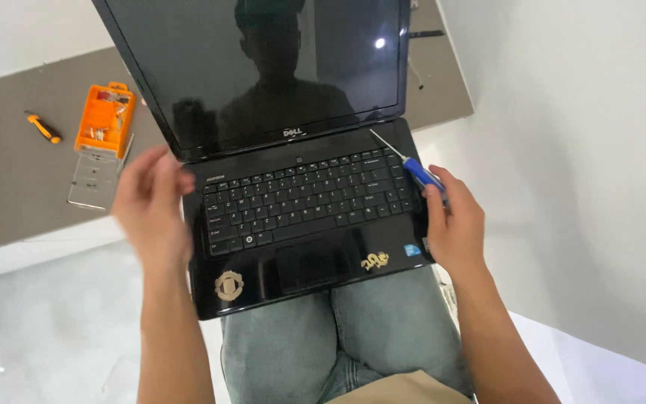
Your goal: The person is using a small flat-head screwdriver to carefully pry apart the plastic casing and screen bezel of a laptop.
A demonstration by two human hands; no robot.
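laptop (293, 194): open on lap, intact, keyboard in place. right hand (454, 224) pinches screwdriver (405, 164), tip at hinge strip. left hand (151, 206) spread, empty, beside laptop.

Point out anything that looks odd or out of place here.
Nothing is damaged or spilled. The black open laptop sits balanced on the person's lap, not the grey mat. The right hand holds a blue-handled screwdriver over its keyboard.

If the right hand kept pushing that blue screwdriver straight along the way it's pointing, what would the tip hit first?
The right hand aims the blue-handled screwdriver up-left. Its tip already sits at the black laptop, near the strip above the keyboard's right corner, so it would likely meet that strip or the hinge first; depth is unclear.
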